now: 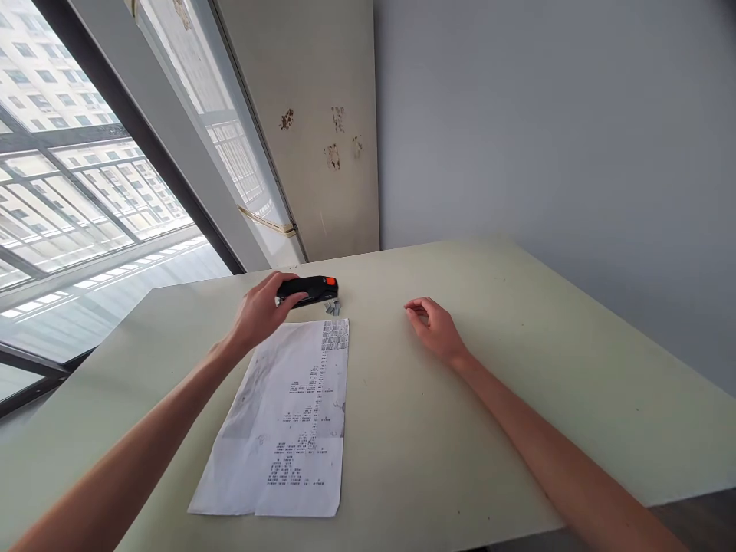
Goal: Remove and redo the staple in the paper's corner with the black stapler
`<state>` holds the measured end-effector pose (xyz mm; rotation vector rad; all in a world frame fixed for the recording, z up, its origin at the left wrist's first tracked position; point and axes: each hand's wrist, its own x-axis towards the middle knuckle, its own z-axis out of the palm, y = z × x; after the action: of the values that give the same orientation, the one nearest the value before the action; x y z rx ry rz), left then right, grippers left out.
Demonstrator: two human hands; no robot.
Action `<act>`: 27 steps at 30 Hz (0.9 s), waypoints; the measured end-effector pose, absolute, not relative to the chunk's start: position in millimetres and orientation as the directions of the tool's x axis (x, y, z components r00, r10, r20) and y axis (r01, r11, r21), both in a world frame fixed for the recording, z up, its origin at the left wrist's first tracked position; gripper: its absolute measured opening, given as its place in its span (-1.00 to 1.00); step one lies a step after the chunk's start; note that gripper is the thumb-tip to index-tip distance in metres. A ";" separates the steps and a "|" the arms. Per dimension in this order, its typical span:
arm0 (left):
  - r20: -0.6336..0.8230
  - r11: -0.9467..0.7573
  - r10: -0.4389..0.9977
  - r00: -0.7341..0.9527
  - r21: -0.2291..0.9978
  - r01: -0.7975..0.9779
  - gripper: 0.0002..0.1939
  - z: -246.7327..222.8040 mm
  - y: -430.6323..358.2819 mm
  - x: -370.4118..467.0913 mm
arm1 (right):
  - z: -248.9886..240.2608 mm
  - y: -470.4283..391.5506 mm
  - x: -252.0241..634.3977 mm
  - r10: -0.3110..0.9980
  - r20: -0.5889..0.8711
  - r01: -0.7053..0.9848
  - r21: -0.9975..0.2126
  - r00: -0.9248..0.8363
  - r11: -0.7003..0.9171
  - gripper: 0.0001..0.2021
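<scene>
My left hand [265,308] is wrapped round the near end of a black stapler [310,289] with an orange-red patch at its right end, above the top edge of the paper. Small grey staple strips [333,307] lie just below the stapler's right end. A creased white printed paper [287,429] lies flat on the table in front of me. To the right of the paper, my right hand [434,328] rests by the tabletop with its fingers curled together; what they hold, if anything, is too small to make out.
The pale green table [517,383] spans the view. A refrigerator [322,192] with worn marks stands behind its far edge, beside a grey wall [546,138]. On the left is a window [86,176] with a railing outside.
</scene>
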<state>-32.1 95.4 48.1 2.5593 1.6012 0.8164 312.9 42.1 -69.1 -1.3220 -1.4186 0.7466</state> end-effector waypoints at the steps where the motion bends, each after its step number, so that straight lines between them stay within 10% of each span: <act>1: 0.409 -0.508 0.833 0.373 0.295 0.810 -0.61 50.1 85.4 -20.5 | -68.4 41.5 313.1 0.961 0.247 0.320 -0.927 0.122 0.197 -0.72; 9: 0.321 -0.668 0.743 0.587 0.392 0.632 -0.71 22.0 25.7 69.7 | -65.8 41.5 318.2 0.972 0.193 0.167 -0.971 0.132 0.170 -0.63; 27: 0.275 -0.544 0.824 0.496 0.629 0.555 -0.76 -22.9 6.9 109.7 | -52.6 38.7 325.7 0.990 0.141 0.069 -0.987 -0.029 0.143 -0.62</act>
<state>109.7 6.9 -22.9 2.2796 1.1352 0.7768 325.7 38.7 -52.6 -1.1421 -1.3433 1.0859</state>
